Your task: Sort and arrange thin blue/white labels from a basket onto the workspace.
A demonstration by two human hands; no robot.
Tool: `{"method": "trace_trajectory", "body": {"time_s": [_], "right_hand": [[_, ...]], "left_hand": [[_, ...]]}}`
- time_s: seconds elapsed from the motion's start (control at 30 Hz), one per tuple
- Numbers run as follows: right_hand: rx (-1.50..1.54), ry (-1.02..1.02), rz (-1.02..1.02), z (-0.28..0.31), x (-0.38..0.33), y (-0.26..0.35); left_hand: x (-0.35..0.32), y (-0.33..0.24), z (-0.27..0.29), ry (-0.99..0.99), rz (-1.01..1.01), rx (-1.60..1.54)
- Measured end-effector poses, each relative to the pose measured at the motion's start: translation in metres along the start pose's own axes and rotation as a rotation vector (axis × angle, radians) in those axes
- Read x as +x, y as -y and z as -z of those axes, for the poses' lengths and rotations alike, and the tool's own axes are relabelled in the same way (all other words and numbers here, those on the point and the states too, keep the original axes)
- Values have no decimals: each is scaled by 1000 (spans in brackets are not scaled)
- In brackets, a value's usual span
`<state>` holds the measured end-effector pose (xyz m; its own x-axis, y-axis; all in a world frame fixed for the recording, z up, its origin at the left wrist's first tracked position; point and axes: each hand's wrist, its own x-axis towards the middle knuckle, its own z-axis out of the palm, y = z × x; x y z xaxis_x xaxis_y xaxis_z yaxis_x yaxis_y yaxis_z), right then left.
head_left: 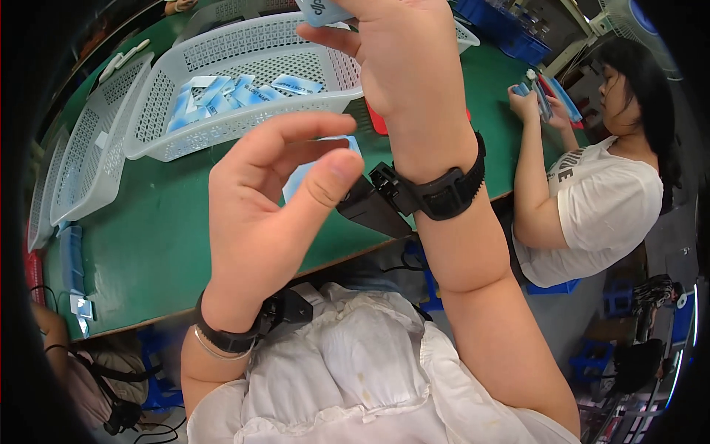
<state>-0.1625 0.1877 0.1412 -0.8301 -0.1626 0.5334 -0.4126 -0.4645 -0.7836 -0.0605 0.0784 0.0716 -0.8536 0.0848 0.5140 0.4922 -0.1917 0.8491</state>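
Right grip [384,44] pinching a light-blue packet [319,10] at its lower edge, raised above the white basket [222,55], seemingly for inspection. Left grip [274,200] released, thumb and forefinger curved apart, holding nothing, poised near a second packet [296,181] lying on the green table [163,237]. More packets [229,92] heaped in basket, within reach. Co-worker's hands [529,100] busy at right, handling similar items.

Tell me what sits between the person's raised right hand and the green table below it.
In the head view, a white slotted basket holding small light-blue packets sits on the green table under the right hand, which holds one such packet.
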Motion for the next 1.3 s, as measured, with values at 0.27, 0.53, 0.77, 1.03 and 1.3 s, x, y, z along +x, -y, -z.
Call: {"method": "trace_trajectory", "body": {"time_s": [0.27,0.53,0.77,1.03,1.3], "right_hand": [[202,-33,-201,-2,19,-10],[141,-110,-199,-18,16,-18],[-212,-203,-28,-25,7,-8],[-946,-209,878,-6,16,-16],[-867,-198,845,-19,2,0]], "left_hand": [[6,-1,5,142,354,-139],[23,-14,-8,184,302,118],[27,-20,-13,234,504,122],[42,-11,-10,400,457,-5],[29,-26,-11,416,241,211]]}}
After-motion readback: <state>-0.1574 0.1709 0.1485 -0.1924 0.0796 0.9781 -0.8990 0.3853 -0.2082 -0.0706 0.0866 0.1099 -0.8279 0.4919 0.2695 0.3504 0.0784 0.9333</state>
